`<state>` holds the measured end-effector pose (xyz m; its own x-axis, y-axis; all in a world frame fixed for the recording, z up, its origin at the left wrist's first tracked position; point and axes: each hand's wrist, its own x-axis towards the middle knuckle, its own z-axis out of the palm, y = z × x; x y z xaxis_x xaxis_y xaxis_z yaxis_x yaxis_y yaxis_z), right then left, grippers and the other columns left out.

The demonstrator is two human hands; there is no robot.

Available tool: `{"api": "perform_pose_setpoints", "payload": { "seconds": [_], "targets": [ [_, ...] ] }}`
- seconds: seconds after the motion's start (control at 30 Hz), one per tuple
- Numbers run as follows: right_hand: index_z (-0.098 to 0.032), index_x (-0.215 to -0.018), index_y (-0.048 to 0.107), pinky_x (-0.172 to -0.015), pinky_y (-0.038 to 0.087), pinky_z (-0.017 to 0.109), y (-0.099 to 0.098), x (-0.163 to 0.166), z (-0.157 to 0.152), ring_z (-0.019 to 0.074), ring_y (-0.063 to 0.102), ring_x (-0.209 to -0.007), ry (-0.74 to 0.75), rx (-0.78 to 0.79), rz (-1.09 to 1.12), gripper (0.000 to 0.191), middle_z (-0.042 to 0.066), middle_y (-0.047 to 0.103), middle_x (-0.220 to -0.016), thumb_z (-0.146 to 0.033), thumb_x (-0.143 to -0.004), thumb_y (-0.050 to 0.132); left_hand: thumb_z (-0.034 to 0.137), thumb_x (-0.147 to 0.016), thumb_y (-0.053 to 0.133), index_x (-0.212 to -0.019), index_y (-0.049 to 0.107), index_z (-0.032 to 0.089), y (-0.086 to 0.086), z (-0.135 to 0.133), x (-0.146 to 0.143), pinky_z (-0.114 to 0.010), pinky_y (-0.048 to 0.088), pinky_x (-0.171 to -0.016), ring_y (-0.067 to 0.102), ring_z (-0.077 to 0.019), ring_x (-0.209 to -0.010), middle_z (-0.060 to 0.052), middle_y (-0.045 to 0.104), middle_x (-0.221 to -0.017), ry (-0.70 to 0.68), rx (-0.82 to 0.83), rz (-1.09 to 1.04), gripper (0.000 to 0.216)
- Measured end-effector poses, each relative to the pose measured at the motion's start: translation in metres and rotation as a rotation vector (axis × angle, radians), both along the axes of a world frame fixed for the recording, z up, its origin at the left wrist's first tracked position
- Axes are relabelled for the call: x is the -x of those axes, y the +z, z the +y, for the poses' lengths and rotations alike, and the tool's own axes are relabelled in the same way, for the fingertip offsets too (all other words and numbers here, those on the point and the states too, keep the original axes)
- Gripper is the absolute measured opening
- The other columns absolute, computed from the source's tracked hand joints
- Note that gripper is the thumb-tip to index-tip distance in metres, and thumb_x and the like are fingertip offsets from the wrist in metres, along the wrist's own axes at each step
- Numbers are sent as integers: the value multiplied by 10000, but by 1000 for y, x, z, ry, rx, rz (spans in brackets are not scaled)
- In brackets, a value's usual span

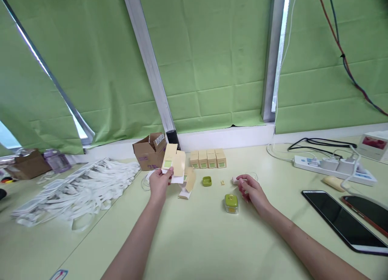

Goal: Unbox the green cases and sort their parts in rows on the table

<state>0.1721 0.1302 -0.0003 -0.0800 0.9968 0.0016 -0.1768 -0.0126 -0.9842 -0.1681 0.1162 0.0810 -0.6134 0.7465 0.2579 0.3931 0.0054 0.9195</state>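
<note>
Green blinds [206, 49] over windows, daylight through gaps, pale desk [194, 239].

I hold the beige carton [173, 162] upright at centre frame, green label facing me. The white piece [235, 180] lies right of centre.

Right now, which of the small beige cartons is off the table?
The open carton pinched in the left hand; the row of four closed cartons stands on the table, and one more unfolded carton lies beside the hand.

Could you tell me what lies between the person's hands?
Head view: a flattened carton, a green lid and a tiny tan piece lie between the left hand, holding an open box, and right hand.
</note>
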Motion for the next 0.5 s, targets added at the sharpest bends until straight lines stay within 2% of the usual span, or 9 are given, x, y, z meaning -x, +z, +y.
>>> {"api": "perform_pose_setpoints", "payload": {
  "seconds": [0.13, 0.23, 0.33, 0.5],
  "targets": [
    [-244, -953, 653, -448, 303, 247, 0, 0, -1, 118, 429, -521, 5, -5, -5, 495, -47, 542, -645, -683, -743, 746, 500, -669, 683, -763, 694, 161, -14, -1, 39, -281, 430, -461, 641, -231, -583, -94, 727, -696, 73, 138, 75, 352],
    [-241, -951, 654, -453, 301, 248, 1, 1, -2, 118, 428, -523, 1, -5, -14, 515, -44, 543, -646, -696, -731, 747, 480, -686, 675, -727, 668, 190, -24, -2, 52, -293, 448, -506, 660, -249, -619, -87, 722, -695, 121, 209, 152, 293],
    [-241, -955, 652, -461, 309, 248, 1, 1, -2, 117, 426, -533, 1, 1, -26, 521, -42, 555, -662, -700, -726, 744, 469, -707, 677, -717, 649, 204, -32, 0, 53, -300, 464, -550, 683, -260, -653, -81, 723, -705, 130, 264, 205, 267],
    [-245, -954, 655, -466, 311, 252, 1, 2, -3, 120, 417, -542, 4, 2, -19, 499, -40, 559, -667, -681, -730, 747, 425, -735, 686, -681, 620, 204, -42, 9, 39, -298, 462, -573, 686, -249, -645, -73, 720, -693, 62, 314, 235, 237]
  ]
}}
